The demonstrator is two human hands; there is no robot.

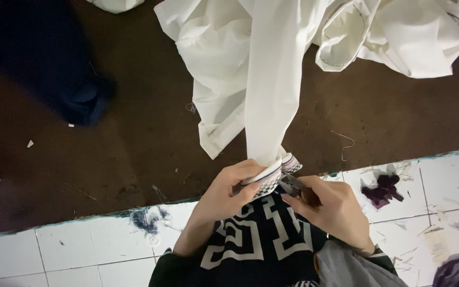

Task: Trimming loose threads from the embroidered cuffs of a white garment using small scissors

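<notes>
The left hand (224,194) is pinching the patterned cuff (272,178) of a white sleeve (269,90), fingers (251,169) curling closed around its edge; the right hand (330,207) is gripping small thread snips (293,185), blades resting just at the cuff. The sleeve is stretching from the dark brown surface (134,133) towards the person, with more white fabric (399,37) lying heaped beyond and purple scraps (382,190) sitting on the white tiled floor (54,255)

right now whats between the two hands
In the head view, the patterned cuff of the white sleeve lies between the left hand and right hand, with small metal snips at its edge.
</notes>
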